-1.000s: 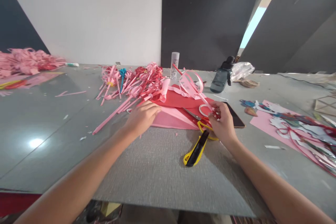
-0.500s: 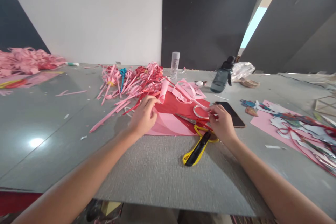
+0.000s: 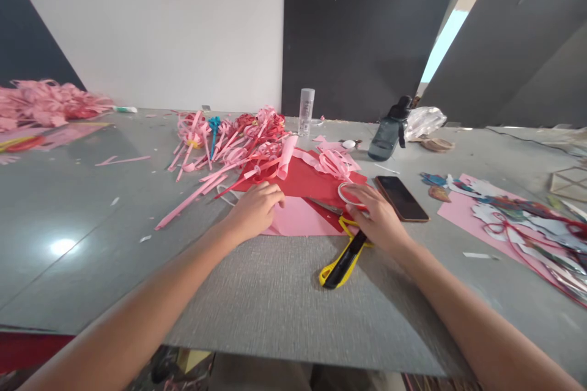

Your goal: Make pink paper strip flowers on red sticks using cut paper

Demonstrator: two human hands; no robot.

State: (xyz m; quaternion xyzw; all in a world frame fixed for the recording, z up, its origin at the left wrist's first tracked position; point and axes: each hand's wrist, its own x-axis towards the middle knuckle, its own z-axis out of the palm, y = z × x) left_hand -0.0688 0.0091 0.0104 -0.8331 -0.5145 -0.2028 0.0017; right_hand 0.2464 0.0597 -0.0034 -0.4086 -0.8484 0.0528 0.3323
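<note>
Left hand (image 3: pixel 254 211): rests palm down on the near left corner of the pink sheet (image 3: pixel 300 220), fingers (image 3: pixel 270 194) curled loosely against the paper. The fingers press on the sheet; whether they pinch its edge cannot be told.

Right hand (image 3: pixel 378 220): lies flat with the fingers (image 3: pixel 360 194) stretched out and slightly spread, tips touching the tape ring (image 3: pixel 349 193). Nothing is gripped. The palm covers the yellow handles of the scissors (image 3: pixel 328 206), whose blades point left across the paper.

Pink sheet: lies near the middle of the desk (image 3: pixel 82 220), at the far edge of the grey mat (image 3: pixel 275 299), partly overlapping the red sheet (image 3: pixel 312 180) behind it.

Yellow knife (image 3: pixel 343 261): lies on the mat just under the right wrist, tilted toward the near edge of the desk.

Phone (image 3: pixel 402 198): lies face up just to the right of the right hand, apart from it.

Paper strips (image 3: pixel 229 143): a pile of pink and red curled pieces, behind the left hand toward the far edge of the desk.

Clear bottle (image 3: pixel 306 111) and dark bottle (image 3: pixel 389 131): upright near the far edge.

Cut-out scraps (image 3: pixel 513 220): on a pink sheet along the right edge of the desk.
</note>
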